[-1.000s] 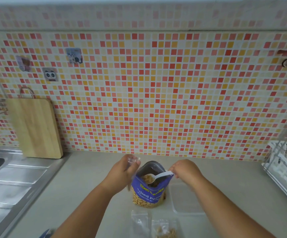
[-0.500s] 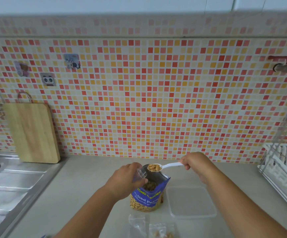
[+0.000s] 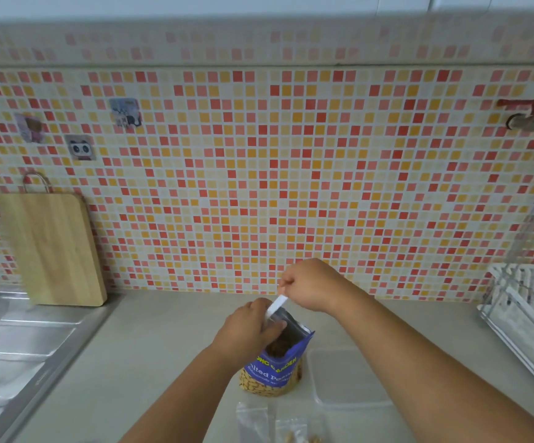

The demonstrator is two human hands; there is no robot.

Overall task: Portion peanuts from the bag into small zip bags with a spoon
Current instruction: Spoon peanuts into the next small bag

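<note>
My right hand (image 3: 315,287) pinched the white spoon (image 3: 276,304), tilted down toward my left hand (image 3: 248,330); left fingers curled above peanut bag (image 3: 272,369), grip unclear.

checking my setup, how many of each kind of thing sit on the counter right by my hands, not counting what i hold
peanut bag: 1
small zip bags: 2
clear plastic container: 1
total: 4
</note>
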